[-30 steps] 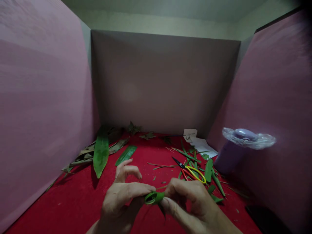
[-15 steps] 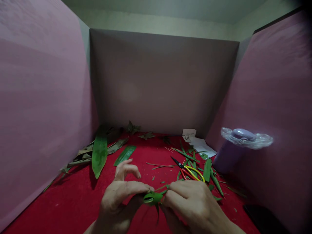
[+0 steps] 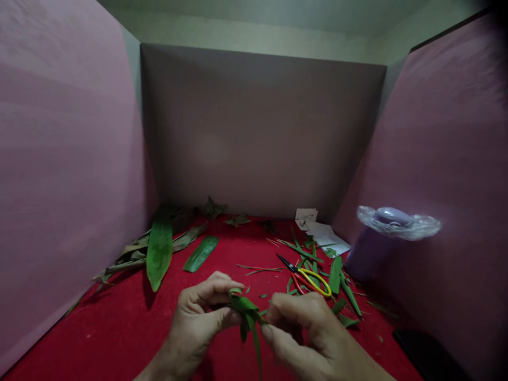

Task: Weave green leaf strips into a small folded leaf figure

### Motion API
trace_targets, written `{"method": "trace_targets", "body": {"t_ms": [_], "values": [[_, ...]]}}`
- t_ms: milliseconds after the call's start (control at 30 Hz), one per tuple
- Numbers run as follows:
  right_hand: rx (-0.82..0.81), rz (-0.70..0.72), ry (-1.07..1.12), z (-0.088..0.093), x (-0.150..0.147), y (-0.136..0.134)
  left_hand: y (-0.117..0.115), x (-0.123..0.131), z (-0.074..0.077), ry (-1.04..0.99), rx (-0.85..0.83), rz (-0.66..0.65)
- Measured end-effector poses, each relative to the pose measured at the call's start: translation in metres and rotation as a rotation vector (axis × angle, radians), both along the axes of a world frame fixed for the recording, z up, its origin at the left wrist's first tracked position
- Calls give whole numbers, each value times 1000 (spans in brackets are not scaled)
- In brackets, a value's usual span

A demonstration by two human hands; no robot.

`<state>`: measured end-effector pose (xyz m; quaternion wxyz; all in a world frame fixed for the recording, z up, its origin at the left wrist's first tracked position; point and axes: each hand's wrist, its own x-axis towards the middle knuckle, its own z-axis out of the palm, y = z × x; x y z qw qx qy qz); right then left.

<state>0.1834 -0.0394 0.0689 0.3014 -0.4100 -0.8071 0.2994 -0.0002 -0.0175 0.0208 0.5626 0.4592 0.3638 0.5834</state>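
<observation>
at the frame's lower middle, the left hand (image 3: 198,317) pinches a folded leaf (image 3: 245,305) between thumb and fingers; the right hand (image 3: 311,333), thumb and forefinger closed, grips its end. scissors (image 3: 302,272) lie just beyond.

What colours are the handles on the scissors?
The scissors have one yellow handle and one red handle, best seen in the head view.

We note the folded green leaf strip (image 3: 243,304) between left hand (image 3: 196,320) and right hand (image 3: 307,330); behind, on red cloth (image 3: 242,246), yellow-and-red-handled black-bladed scissors (image 3: 293,268) lie left of the purple cylindrical container (image 3: 369,251).
</observation>
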Motion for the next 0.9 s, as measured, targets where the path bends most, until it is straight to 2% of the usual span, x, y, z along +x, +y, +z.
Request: {"method": "trace_targets", "body": {"t_ms": [133,233,367,500,567,767,900], "values": [[-160,-3,73,-3,1,5,1,0,1,34,19,58],[-169,0,59,-7,1,10,3,-2,0,36,39,60],[-182,10,30,-8,0,12,4,-2,-2,9,-19,29],[-266,52,49,-6,0,12,2,-3,-2,78,64,81],[-253,27,25,-6,0,13,2,-3,-2,95,77,93],[-145,-22,-83,-5,6,17,4,-5,0,47,-21,31],[-119,-21,-56,-6,3,15,4,-4,0,86,-31,11]]}}
